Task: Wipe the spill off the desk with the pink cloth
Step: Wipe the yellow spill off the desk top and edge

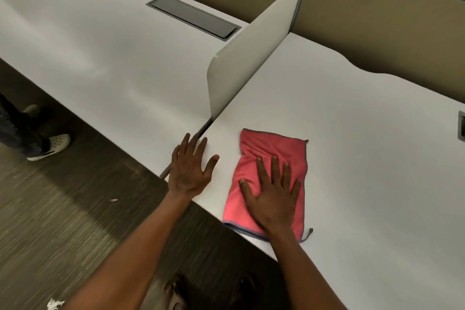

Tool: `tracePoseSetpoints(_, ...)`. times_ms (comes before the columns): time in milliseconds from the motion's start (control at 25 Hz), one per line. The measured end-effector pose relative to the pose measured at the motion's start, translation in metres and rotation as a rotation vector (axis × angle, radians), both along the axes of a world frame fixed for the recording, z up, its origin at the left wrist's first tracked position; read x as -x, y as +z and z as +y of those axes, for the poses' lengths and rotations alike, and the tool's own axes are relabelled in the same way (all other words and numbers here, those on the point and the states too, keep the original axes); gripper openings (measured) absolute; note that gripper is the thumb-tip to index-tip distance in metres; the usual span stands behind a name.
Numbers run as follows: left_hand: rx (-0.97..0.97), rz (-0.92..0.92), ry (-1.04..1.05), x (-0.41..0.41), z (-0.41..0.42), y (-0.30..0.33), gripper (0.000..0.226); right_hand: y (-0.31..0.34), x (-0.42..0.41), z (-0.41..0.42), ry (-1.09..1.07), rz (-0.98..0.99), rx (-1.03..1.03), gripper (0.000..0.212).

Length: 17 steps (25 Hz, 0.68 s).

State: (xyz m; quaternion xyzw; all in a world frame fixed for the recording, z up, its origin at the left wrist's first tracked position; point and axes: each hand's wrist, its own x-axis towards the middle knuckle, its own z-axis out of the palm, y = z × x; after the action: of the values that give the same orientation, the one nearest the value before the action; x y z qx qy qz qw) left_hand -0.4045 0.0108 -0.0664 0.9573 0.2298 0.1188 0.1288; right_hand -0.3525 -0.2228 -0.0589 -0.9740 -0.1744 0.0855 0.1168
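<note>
- The pink cloth (270,178) lies flat on the desk (364,158), close to the near edge and toward the desk's left corner, its lower hem reaching almost to that edge.
- The cloth is folded into a long rectangle; its long axis runs from the near edge away toward the far side of the desk, leaning slightly.
- The right hand (273,199) is pressed palm-down on the nearer half of the cloth, so the cloth is directly under the fingers (275,168) and extends beyond the fingertips toward the far edge.
- Those fingers are spread wide and laid flat; they pin the cloth rather than pinch it, and nothing is gripped.
- The left hand (190,170) rests on the left corner of the desk, just beside the cloth but not touching it, its fingers also splayed and holding nothing; it looks like a brace.
- The right hand is plainly the working one, being on the cloth.
- No spill can be made out on the pale surface; it may lie beneath the cloth or be too faint to see.
- A white divider panel (251,58) stands along the desk's left edge, beyond the left hand, which limits a sweep that way; open surface lies to the right and far side.
</note>
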Motion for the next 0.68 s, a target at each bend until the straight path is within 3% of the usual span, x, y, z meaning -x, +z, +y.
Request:
tracePoseSetpoints(280,-0.028,0.074,-0.237,-0.001,-0.003,-0.002,0.07,-0.008,0.004,-0.091,-0.195,-0.022,0.068,0.082)
tracePoseSetpoints(480,0.043,0.085,-0.291,-0.006,0.001,-0.006,0.069,-0.004,-0.055,-0.072,-0.386,0.033,0.05,0.084)
tracePoseSetpoints(680,0.067,0.065,-0.27,-0.007,0.001,-0.004,0.065,0.001,-0.05,-0.02,-0.234,0.042,0.015,0.082)
